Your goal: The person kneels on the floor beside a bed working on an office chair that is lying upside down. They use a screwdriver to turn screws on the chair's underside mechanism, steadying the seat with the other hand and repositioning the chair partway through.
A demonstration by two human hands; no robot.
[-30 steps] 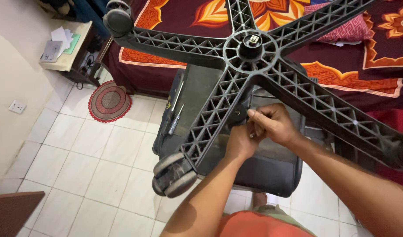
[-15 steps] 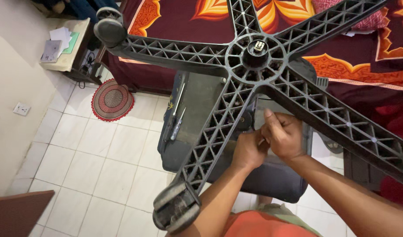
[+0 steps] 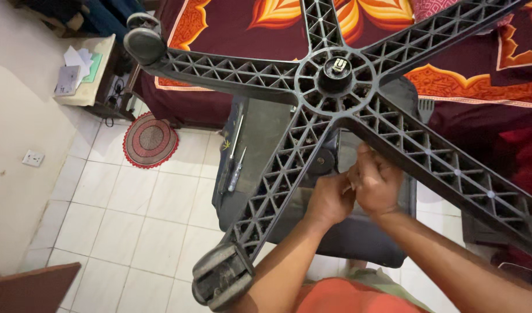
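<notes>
An upturned office chair lies in front of me, its black star-shaped wheel base [image 3: 335,75] spread across the view. One caster [image 3: 222,277] sits at the near end of a ribbed leg, another caster [image 3: 143,40] at the far left. My left hand [image 3: 329,200] and my right hand [image 3: 377,182] are pressed together under the hub, fingers curled on something at the chair's underside mechanism [image 3: 324,162]; what they grip is hidden. The chair's dark seat [image 3: 347,243] lies below them.
Two screwdrivers [image 3: 237,153] rest on the seat underside, left of my hands. A bed with a red and orange patterned cover [image 3: 266,23] fills the back. A round red mat [image 3: 150,141] lies on the white tiled floor, near a small table with papers [image 3: 80,69].
The view has shifted so the base sits lower and further right in frame. Both hands stay together at the same spot under the hub, with small finger movement.
</notes>
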